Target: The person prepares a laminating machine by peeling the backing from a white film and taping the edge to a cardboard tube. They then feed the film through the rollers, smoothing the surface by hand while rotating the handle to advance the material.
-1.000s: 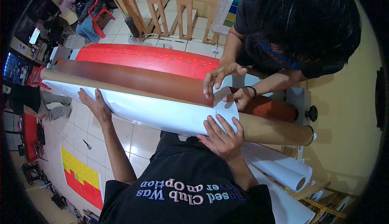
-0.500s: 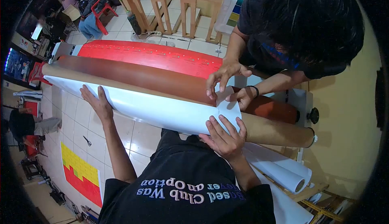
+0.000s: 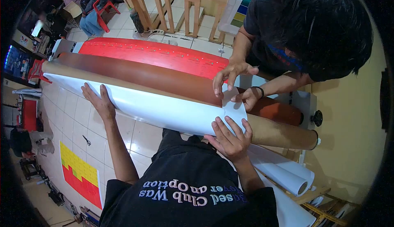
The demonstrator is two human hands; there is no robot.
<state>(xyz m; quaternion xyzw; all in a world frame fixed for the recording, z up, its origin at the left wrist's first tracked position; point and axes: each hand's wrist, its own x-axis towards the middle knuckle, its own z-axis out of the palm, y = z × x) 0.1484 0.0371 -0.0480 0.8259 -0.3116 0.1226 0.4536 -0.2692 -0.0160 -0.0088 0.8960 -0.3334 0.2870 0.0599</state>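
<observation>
A white sheet lies over a long brown cardboard tube in front of me. Flat against the sheet's left part rests my left hand, fingers spread. My right hand presses on the sheet near its right edge, fingers stretched out. Behind the tube runs a reddish-brown roller. Across from me, a co-worker's hand with a dark wristband holds the sheet's upper right corner, and their other hand hovers just above it.
A red printed sheet spreads behind the roller. White rolls lie at my lower right. On the tiled floor are scissors and a yellow-red print. A wooden railing stands at the back, a black knob at the machine's right end.
My right hand and the sheet's right edge have shifted very slightly to the right. The co-worker's hands have moved a little the same way. My left hand stays on the sheet.
</observation>
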